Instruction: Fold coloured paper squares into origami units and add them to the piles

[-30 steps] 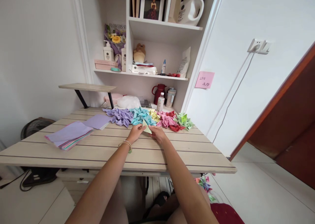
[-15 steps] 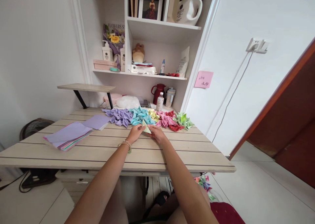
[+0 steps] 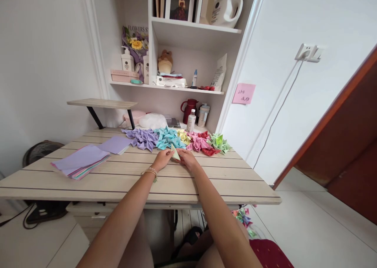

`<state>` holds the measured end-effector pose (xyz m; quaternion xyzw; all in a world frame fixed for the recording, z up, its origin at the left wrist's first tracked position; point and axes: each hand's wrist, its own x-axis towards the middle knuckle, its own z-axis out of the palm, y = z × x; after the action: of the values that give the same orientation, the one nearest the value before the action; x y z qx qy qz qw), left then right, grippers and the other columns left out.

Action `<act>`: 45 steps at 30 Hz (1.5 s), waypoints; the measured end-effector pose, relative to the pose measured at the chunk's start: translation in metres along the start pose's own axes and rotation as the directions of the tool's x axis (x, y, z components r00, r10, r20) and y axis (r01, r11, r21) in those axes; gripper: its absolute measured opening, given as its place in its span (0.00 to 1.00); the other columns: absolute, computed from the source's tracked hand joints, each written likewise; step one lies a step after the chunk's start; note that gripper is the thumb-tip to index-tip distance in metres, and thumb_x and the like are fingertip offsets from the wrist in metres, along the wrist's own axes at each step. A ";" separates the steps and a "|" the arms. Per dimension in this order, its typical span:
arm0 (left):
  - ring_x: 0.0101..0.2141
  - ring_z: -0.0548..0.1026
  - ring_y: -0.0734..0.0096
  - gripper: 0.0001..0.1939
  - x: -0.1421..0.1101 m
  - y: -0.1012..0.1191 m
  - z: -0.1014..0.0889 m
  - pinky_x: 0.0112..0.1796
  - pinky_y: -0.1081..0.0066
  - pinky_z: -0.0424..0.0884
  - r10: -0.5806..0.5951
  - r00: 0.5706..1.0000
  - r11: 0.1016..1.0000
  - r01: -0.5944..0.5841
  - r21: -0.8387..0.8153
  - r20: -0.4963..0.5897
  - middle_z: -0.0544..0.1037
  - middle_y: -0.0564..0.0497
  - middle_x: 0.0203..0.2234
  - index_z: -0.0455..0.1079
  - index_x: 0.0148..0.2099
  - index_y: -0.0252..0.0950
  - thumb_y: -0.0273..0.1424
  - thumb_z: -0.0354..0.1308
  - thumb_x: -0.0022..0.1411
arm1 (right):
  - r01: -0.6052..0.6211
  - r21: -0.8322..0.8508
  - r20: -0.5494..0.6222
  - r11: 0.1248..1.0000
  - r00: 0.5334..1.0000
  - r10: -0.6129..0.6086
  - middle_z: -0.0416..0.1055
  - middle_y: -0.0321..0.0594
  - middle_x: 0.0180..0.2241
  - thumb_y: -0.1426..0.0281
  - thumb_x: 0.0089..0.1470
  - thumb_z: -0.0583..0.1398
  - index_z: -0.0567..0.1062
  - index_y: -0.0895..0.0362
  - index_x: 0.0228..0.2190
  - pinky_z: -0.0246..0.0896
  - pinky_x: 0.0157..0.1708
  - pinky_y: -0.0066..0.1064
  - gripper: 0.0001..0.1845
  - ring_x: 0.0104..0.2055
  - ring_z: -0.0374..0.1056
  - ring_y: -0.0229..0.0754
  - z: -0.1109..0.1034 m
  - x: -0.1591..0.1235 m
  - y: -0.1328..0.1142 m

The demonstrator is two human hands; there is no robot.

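Note:
Between my two hands is a small piece of pale green folded paper [image 3: 176, 154], its pointed tip facing up and away from me. My left hand [image 3: 163, 159] pinches its left side, and my right hand [image 3: 187, 159] grips its right side. Both are closed on it, just above the wooden table [image 3: 176, 185]. Right behind my hands lies a row of folded paper pieces: purple ones [image 3: 144, 139], blue ones [image 3: 167, 137], yellow ones [image 3: 183, 136], pink ones [image 3: 198, 142], red ones [image 3: 210, 152] and green ones [image 3: 220, 143].
A stack of coloured paper sheets [image 3: 81, 160] lies at the left, beside purple sheets [image 3: 115, 144]. A small raised stand [image 3: 101, 103] is at the back left. A bottle [image 3: 191, 121], a red jug [image 3: 189, 110] and a cup [image 3: 203, 115] stand behind the folded pieces.
The view has shifted very slightly. Both hands stay in nearly the same place, still holding the pale green paper, which appears a little narrower from this angle.

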<state>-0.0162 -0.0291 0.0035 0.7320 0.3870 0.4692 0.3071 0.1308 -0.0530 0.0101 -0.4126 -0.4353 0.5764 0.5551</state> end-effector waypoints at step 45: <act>0.22 0.64 0.71 0.18 0.001 -0.002 0.001 0.26 0.73 0.56 0.008 0.999 0.968 -0.020 0.252 0.046 0.67 0.55 0.16 0.63 0.21 0.36 0.41 0.48 0.57 | 0.004 -0.076 -0.049 0.997 0.999 -0.008 0.71 0.36 0.25 0.71 0.46 0.59 0.75 0.58 0.30 0.71 0.32 0.29 0.07 0.28 0.67 0.35 0.007 0.004 0.002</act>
<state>-0.0153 -0.0271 0.0022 0.7781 0.4314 0.4017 0.2168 0.1234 -0.0491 0.0098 -0.4464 -0.4442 0.5473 0.5513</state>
